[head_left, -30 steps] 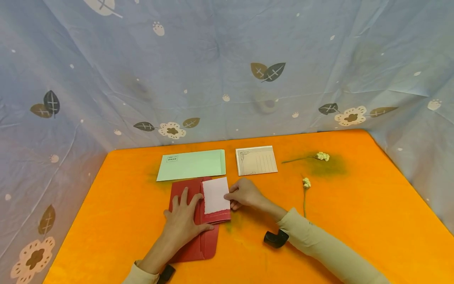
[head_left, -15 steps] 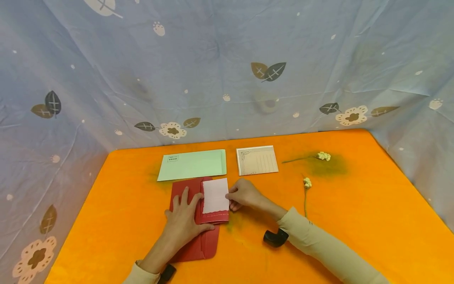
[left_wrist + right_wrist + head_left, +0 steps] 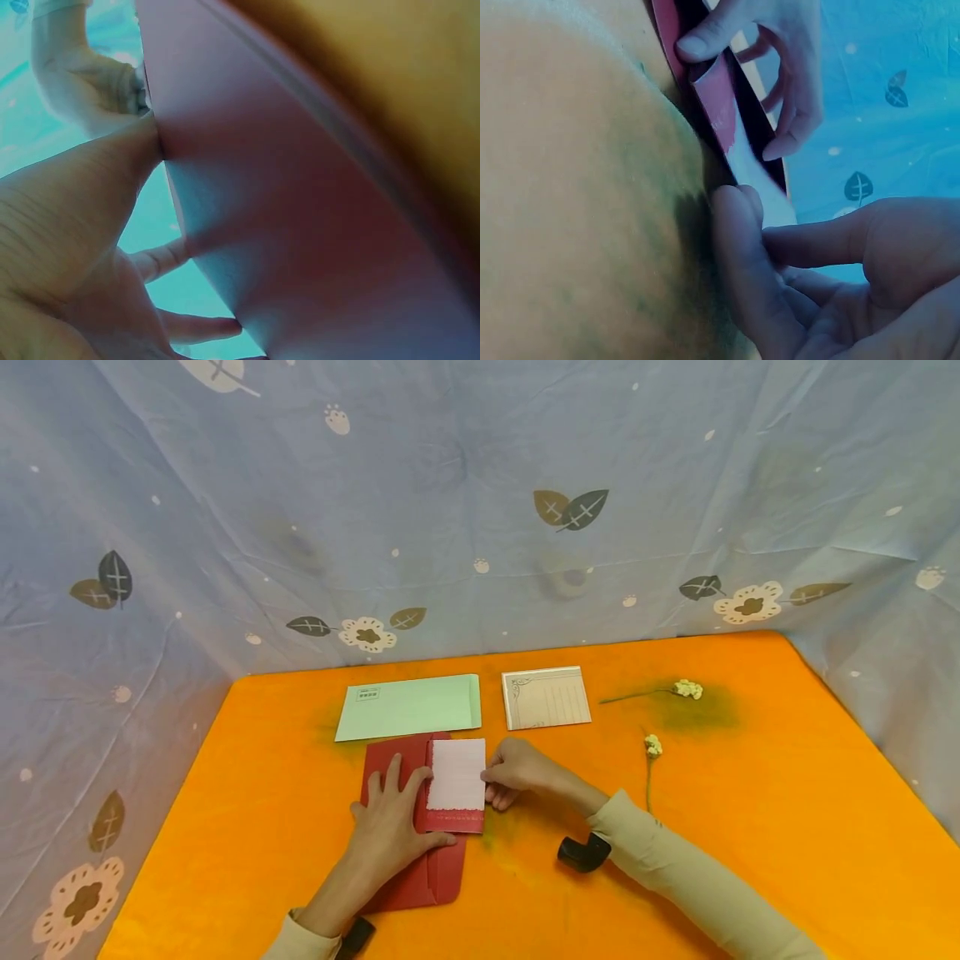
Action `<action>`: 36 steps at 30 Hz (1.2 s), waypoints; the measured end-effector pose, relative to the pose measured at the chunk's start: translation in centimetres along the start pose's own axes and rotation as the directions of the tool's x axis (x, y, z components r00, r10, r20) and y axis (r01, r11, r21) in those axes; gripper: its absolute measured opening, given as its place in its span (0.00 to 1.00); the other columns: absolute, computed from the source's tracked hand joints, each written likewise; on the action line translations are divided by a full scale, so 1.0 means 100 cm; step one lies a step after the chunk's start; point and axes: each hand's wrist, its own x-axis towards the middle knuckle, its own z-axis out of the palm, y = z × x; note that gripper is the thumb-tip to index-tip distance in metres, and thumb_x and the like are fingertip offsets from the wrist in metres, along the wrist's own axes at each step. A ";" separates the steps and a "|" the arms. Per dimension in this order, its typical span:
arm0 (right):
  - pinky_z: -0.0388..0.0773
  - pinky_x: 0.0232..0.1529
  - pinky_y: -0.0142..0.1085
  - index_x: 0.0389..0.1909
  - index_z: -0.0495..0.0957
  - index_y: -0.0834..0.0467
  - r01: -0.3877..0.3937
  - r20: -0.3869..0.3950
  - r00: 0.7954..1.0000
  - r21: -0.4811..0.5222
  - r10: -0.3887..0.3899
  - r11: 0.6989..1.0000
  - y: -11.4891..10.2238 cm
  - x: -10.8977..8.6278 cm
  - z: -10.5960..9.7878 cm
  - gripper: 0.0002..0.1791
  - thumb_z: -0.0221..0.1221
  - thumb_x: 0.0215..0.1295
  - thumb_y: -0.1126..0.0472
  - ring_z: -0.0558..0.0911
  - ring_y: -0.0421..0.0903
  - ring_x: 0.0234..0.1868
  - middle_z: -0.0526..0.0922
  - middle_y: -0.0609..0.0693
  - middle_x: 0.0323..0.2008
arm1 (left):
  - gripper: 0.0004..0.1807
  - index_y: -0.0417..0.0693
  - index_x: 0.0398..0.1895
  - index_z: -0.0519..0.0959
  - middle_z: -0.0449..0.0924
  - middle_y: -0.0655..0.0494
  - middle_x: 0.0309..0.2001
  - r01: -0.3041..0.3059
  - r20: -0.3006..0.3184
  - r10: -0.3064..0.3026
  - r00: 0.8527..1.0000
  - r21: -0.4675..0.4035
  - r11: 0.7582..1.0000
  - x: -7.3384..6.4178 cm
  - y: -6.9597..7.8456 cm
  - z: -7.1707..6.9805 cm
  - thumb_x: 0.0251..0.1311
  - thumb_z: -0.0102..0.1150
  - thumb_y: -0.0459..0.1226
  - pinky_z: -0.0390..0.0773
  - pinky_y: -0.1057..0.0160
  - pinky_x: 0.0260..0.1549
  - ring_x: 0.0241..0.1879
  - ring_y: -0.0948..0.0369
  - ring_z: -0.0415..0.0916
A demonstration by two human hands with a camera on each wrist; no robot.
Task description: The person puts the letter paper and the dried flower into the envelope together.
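Red paper envelope [image 3: 415, 883] lies beneath the spread left hand [image 3: 393, 822]; the right hand [image 3: 517, 774] pinches the rectangular pink-and-red card [image 3: 457, 777] by its edge, best gripped lightly to avoid creasing.

Beyond the grip, off L: pale green env. [image 3: 408, 708], flat, w/ sm. printed box. Beyond & slightly R: cream lined card [image 3: 546, 698], scrollwork at corner. Further R: 2 dried flowers, far one [image 3: 687, 689] stem pointing L, near one [image 3: 653, 745] stem twd viewer. Orange tabletop [image 3: 787, 793] beneath; blue-grey leaf-print curtain [image 3: 450, 527] behind.
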 end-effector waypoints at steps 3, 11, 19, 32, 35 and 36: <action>0.82 0.24 0.36 0.23 0.81 0.69 -0.021 0.034 0.999 -0.020 0.021 1.000 0.001 0.002 0.001 0.16 0.54 0.71 0.67 0.82 0.43 0.16 0.81 0.54 0.16 | 0.51 0.55 0.62 0.71 0.55 0.35 0.71 -0.002 0.001 0.002 1.000 0.007 1.000 0.000 0.000 0.000 0.32 0.76 0.65 0.69 0.29 0.36 0.60 0.37 0.58; 0.82 0.24 0.36 0.22 0.80 0.68 -0.025 0.072 0.997 -0.153 0.036 0.988 -0.004 0.005 0.001 0.17 0.53 0.72 0.67 0.83 0.45 0.17 0.80 0.53 0.16 | 0.52 0.54 0.62 0.71 0.55 0.35 0.71 -0.010 0.003 0.010 1.000 0.011 1.000 0.000 0.000 0.001 0.31 0.75 0.66 0.69 0.29 0.36 0.60 0.37 0.58; 0.82 0.26 0.36 0.24 0.80 0.69 -0.015 0.143 0.989 -0.191 0.043 0.981 -0.008 0.007 -0.006 0.16 0.53 0.71 0.67 0.83 0.45 0.18 0.81 0.54 0.17 | 0.54 0.55 0.62 0.70 0.54 0.35 0.71 -0.010 0.014 0.010 1.000 0.015 1.000 0.000 -0.001 0.001 0.28 0.74 0.69 0.69 0.28 0.36 0.60 0.36 0.57; 0.82 0.25 0.34 0.21 0.81 0.65 0.020 0.124 0.992 -0.200 0.005 0.980 -0.006 0.011 -0.003 0.16 0.57 0.69 0.64 0.82 0.43 0.17 0.80 0.51 0.16 | 0.56 0.55 0.63 0.70 0.54 0.35 0.71 -0.019 0.023 0.019 1.000 0.012 1.000 0.000 -0.002 0.000 0.26 0.74 0.70 0.68 0.26 0.37 0.61 0.36 0.57; 0.82 0.25 0.34 0.21 0.82 0.65 0.043 0.075 0.997 -0.180 -0.030 0.983 -0.005 0.013 0.002 0.16 0.60 0.68 0.62 0.82 0.43 0.17 0.79 0.51 0.15 | 0.57 0.54 0.64 0.70 0.54 0.35 0.71 -0.018 0.024 0.018 1.000 0.014 1.000 0.000 -0.002 0.000 0.26 0.73 0.70 0.68 0.27 0.38 0.61 0.36 0.57; 0.82 0.25 0.34 0.21 0.82 0.64 0.048 0.056 0.998 -0.168 -0.039 0.985 -0.004 0.013 0.003 0.16 0.60 0.68 0.61 0.82 0.43 0.17 0.79 0.50 0.16 | 0.57 0.54 0.64 0.70 0.54 0.35 0.71 -0.018 0.023 0.018 1.000 0.015 1.000 0.000 -0.002 0.000 0.26 0.73 0.71 0.68 0.27 0.38 0.61 0.36 0.57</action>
